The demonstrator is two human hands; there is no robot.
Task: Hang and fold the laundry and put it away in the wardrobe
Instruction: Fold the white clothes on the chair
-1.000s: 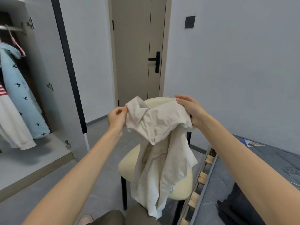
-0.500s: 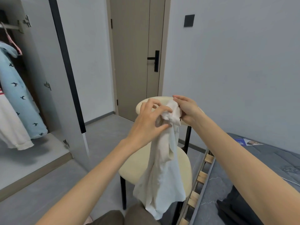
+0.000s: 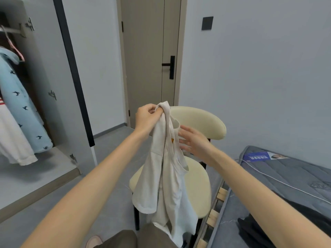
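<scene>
**Limp cream shirt dangling from 1 hand**

The open wardrobe stands well to the left of the left hand, with a light blue bird-print garment on a pink hanger inside. A grey mattress lies to the right of the right arm, with dark clothes heaped on it. A cream chair sits just beyond both hands.

The cream shirt hangs in front of that chair, straight down from the left hand. It looks like thin, soft cotton, light and floppy with no stiffness. It should be easy to carry on 1 pinch, but it bunches and twists on itself.

The left hand pinches a bunched top edge of the shirt with curled fingers. The right hand is unclenched with its fingers straight and spread at the neck opening. I cannot tell whether it touches the cloth or is just beside it.

The best hold is probably 1 shoulder seam in each hand, so the body of the shirt drops flat for a hanger.
</scene>
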